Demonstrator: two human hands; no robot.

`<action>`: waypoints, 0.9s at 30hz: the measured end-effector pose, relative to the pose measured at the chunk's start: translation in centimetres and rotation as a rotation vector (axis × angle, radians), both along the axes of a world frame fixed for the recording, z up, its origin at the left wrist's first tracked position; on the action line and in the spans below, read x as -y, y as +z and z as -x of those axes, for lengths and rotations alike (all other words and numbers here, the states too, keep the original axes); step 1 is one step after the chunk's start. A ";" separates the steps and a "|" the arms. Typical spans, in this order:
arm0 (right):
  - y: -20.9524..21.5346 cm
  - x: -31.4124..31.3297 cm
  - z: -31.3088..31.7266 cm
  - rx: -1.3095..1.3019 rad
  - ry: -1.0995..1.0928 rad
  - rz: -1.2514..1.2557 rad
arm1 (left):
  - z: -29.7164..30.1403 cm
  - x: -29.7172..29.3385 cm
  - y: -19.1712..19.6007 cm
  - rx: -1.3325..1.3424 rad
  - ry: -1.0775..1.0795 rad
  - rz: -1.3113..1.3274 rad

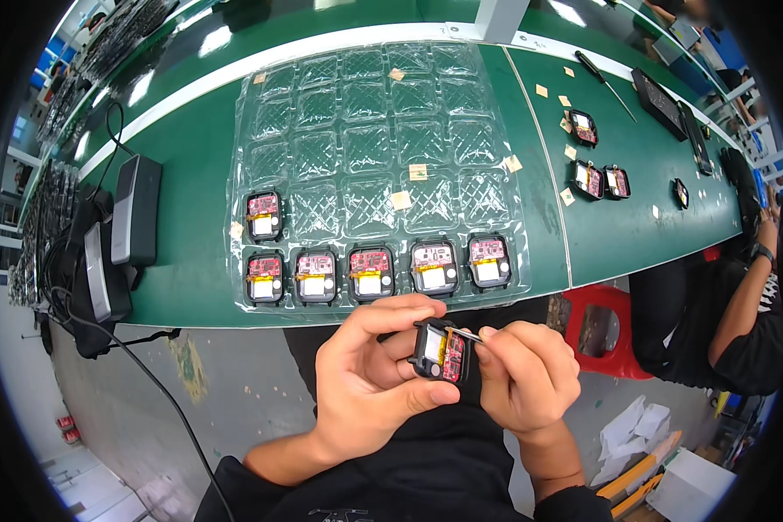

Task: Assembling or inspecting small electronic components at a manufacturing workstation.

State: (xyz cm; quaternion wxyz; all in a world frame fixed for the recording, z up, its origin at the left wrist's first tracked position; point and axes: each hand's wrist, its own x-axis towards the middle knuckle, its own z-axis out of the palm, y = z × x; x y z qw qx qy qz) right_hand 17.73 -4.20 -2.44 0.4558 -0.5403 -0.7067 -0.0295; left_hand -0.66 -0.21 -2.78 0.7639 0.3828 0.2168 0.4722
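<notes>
Green worktop toward 12 o'clock. Left fingers clamp smartwatch housing; right fingers pinch slim tool at its 2 o'clock. Likely ribbon work; next needs steady tip.

A green worktop stretches across the room, a white rail along its far edge and a white post rising there. Beyond, another green surface carries bright light reflections. Below lies grey floor with a yellowish patch; a red stool stands right.
</notes>
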 end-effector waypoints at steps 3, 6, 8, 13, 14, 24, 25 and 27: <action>0.3 0.1 0.1 0.024 0.006 -0.010 | 0.1 0.0 0.6 -0.023 0.011 -0.011; 0.1 0.2 0.2 0.044 0.002 -0.029 | 0.2 0.0 0.5 -0.059 0.038 -0.092; -0.1 0.2 0.2 0.041 -0.008 -0.051 | 0.2 0.0 0.7 -0.034 0.009 0.013; 0.0 0.6 0.2 0.047 -0.032 -0.074 | -0.4 0.1 1.8 -0.089 0.046 0.029; 0.0 0.7 0.3 0.047 -0.033 -0.072 | -0.7 0.2 1.9 -0.161 0.115 0.039; -0.1 0.9 0.4 0.029 -0.021 -0.008 | 0.0 0.0 0.4 -0.059 0.006 -0.144; -0.2 0.8 0.4 0.010 -0.009 0.022 | 0.0 0.0 0.2 -0.058 0.008 -0.148; 0.5 0.5 -0.1 -0.098 0.040 0.104 | 0.3 -0.1 -0.1 -0.051 0.016 -0.096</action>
